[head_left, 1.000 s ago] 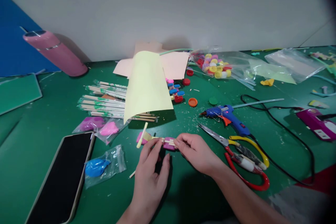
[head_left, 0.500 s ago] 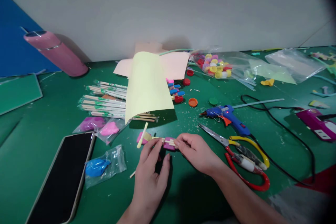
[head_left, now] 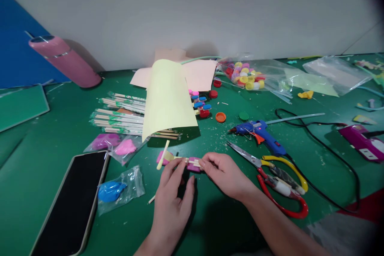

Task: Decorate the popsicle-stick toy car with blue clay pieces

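A small craft model (head_left: 194, 164) of pale sticks and purple blocks lies across the green table in front of me. My left hand (head_left: 174, 192) is closed on its middle with the fingertips, holding it from above; the thumb stands apart. My right hand (head_left: 225, 172) pinches the right end, where short pale sticks lie over a purple block. A pale flat-ended stick (head_left: 163, 155) crosses the model's left end at a slant. Another short stick (head_left: 151, 199) lies left of my left hand, partly hidden by it.
To the right are a blue glue gun (head_left: 261, 133) with its cord and red-and-yellow scissors (head_left: 277, 180). On the left lie a phone (head_left: 72, 204), bagged blue clay (head_left: 111, 191) and wrapped chopsticks (head_left: 120, 122) under yellow paper (head_left: 169, 100). A pink flask (head_left: 66, 62) and bagged caps (head_left: 246, 75) stand behind.
Both hands keep nearly the same place and hold on the model. The yellow paper's front edge has shifted very slightly.
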Demonstrator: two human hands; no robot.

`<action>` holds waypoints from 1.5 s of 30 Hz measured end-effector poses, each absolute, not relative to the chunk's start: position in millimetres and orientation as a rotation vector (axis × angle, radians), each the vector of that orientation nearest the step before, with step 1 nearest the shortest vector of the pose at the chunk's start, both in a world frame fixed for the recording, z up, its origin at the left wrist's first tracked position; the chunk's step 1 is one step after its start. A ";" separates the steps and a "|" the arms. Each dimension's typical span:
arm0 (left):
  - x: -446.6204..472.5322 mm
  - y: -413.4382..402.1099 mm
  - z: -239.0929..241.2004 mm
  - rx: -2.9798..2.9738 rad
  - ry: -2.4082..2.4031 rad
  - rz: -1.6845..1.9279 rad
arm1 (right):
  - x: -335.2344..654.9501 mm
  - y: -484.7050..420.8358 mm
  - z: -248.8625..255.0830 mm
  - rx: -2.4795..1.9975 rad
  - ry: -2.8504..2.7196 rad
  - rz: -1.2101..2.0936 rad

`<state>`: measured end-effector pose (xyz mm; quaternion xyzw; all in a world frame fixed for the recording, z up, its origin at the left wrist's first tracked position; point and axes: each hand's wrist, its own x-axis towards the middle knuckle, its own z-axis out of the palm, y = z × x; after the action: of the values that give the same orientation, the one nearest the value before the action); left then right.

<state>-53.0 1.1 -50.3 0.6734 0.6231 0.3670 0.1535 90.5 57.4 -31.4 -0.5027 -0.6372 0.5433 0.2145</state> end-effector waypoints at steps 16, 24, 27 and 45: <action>-51.9 -0.1 -49.8 1.880 1.798 1.053 | 94.5 54.8 -33.5 -1.347 -1.676 1.583; -51.4 -0.6 -50.9 1.876 1.816 1.051 | 92.4 55.0 -32.7 -1.363 -1.668 1.581; -51.4 0.0 -51.3 1.878 1.812 1.053 | 91.2 55.2 -31.5 -1.375 -1.681 1.574; -53.7 0.5 -51.5 1.840 1.809 1.048 | 90.8 56.7 -27.4 -1.363 -1.756 1.412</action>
<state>-53.7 0.5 -51.5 0.6503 0.6391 0.3704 0.1775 90.8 56.7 -27.4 -0.5008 -0.6453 0.5191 0.2514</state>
